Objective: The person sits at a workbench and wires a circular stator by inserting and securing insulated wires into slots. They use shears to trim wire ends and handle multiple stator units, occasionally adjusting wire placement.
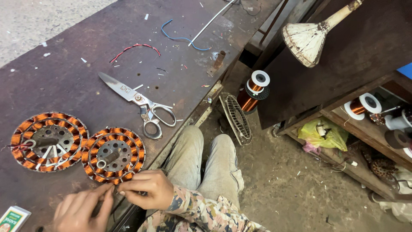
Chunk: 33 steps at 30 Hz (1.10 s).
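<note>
While both hands pinch wire, a green-white packet [12, 217] lies beside the left hand [83, 210].

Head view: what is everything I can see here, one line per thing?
wound stator discs: two, copper-orange coils on grey metal, left on workbench
scissors: one, silver, open, mid-bench
loose wires: red, blue and white, far end of bench
workbench: one, dark brown
copper wire spools: several, white-flanged, on floor and shelf at right
wire grille: one, grey, on floor
yellow bag: one, under shelf
small box: one, green and white, bench corner
hands: left and right, fingers pinched together at nearer disc's edge
</note>
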Each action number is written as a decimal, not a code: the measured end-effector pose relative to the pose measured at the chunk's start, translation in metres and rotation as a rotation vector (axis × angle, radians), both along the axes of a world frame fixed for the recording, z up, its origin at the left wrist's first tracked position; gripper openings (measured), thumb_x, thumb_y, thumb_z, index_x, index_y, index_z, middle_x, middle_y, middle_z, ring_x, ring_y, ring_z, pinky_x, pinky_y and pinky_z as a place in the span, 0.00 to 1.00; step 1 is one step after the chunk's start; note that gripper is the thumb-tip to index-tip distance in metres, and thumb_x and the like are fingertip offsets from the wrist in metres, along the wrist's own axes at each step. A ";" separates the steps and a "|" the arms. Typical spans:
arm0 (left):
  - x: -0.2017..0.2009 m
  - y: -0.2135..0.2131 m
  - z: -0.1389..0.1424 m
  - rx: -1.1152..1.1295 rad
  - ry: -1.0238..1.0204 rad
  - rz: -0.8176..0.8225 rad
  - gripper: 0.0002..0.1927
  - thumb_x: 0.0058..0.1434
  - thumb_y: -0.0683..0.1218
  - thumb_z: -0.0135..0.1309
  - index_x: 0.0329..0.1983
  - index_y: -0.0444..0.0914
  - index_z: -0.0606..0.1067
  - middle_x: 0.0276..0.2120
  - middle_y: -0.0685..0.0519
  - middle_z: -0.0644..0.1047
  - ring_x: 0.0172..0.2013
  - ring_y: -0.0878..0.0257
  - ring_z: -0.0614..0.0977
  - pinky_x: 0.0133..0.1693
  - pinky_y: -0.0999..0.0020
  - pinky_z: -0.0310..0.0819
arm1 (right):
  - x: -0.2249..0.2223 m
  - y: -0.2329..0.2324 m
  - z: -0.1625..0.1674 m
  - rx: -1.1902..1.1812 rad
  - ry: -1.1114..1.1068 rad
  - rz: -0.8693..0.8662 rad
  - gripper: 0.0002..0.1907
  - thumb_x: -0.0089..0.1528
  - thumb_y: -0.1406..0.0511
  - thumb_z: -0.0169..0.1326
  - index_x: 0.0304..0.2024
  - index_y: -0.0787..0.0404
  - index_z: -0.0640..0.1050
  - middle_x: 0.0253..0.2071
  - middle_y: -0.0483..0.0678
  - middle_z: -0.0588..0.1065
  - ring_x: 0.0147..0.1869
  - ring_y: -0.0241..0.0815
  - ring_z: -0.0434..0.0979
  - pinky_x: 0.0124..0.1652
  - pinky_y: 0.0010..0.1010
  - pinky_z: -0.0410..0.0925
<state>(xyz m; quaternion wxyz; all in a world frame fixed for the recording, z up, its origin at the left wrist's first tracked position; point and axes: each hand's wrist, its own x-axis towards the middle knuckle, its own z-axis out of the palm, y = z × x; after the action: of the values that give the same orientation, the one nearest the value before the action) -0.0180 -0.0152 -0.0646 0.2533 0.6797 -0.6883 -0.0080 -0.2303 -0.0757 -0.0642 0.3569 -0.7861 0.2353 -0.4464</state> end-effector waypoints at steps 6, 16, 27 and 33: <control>-0.018 0.013 -0.013 -0.029 0.068 -0.045 0.10 0.51 0.48 0.69 0.36 0.44 0.84 0.29 0.56 0.83 0.33 0.66 0.82 0.44 0.65 0.76 | 0.003 -0.002 -0.008 0.046 -0.046 0.006 0.09 0.64 0.70 0.58 0.47 0.60 0.81 0.33 0.48 0.76 0.32 0.43 0.79 0.33 0.30 0.70; -0.010 0.005 -0.003 -0.147 0.072 -0.034 0.10 0.55 0.44 0.66 0.42 0.41 0.84 0.31 0.53 0.82 0.32 0.63 0.81 0.40 0.66 0.73 | 0.004 -0.004 -0.016 -0.030 0.000 -0.012 0.09 0.62 0.71 0.60 0.45 0.61 0.82 0.30 0.48 0.74 0.30 0.44 0.76 0.32 0.32 0.69; -0.032 0.016 0.013 -0.091 0.271 -0.033 0.08 0.48 0.40 0.66 0.32 0.38 0.83 0.23 0.53 0.78 0.27 0.64 0.80 0.34 0.66 0.74 | 0.004 -0.005 -0.018 0.035 -0.027 0.014 0.09 0.63 0.70 0.59 0.47 0.62 0.81 0.30 0.47 0.73 0.28 0.41 0.75 0.30 0.30 0.67; -0.035 0.006 0.014 -0.188 0.225 0.082 0.08 0.57 0.40 0.66 0.40 0.37 0.82 0.31 0.53 0.79 0.31 0.64 0.80 0.36 0.69 0.75 | 0.004 -0.003 -0.020 0.103 -0.049 0.025 0.08 0.64 0.70 0.60 0.46 0.61 0.82 0.29 0.46 0.72 0.27 0.38 0.74 0.29 0.28 0.65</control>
<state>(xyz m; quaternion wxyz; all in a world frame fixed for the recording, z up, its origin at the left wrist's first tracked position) -0.0533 -0.0087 -0.0501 0.3913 0.6754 -0.6250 -0.0093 -0.2263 -0.0785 -0.0840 0.4083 -0.7583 0.2392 -0.4483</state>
